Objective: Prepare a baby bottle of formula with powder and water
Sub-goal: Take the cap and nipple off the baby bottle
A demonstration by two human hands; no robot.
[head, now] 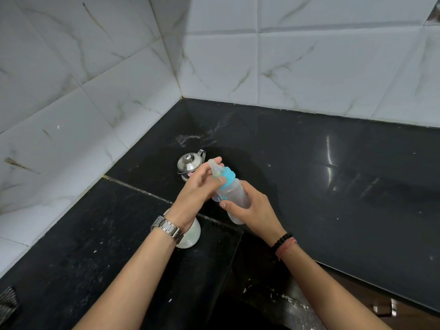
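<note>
**Count on the black counter**

One baby bottle (232, 198) with one blue collar (227, 178) and one clear teat (215, 166), held above the middle of the counter (333, 175). One steel pot with a knobbed lid (189, 164), toward the back corner. One whitish translucent container (190, 234), near the counter's front edge, partly hidden behind the left wrist; contents impossible to tell. Two hands: one left hand (194, 190), one right hand (252, 208). One metal watch (167, 228) on the left wrist. Two wristbands on the right wrist: one of dark beads (282, 239), one of reddish thread (285, 248). One striped dark object (7, 306), cut off at the front left corner.
</note>
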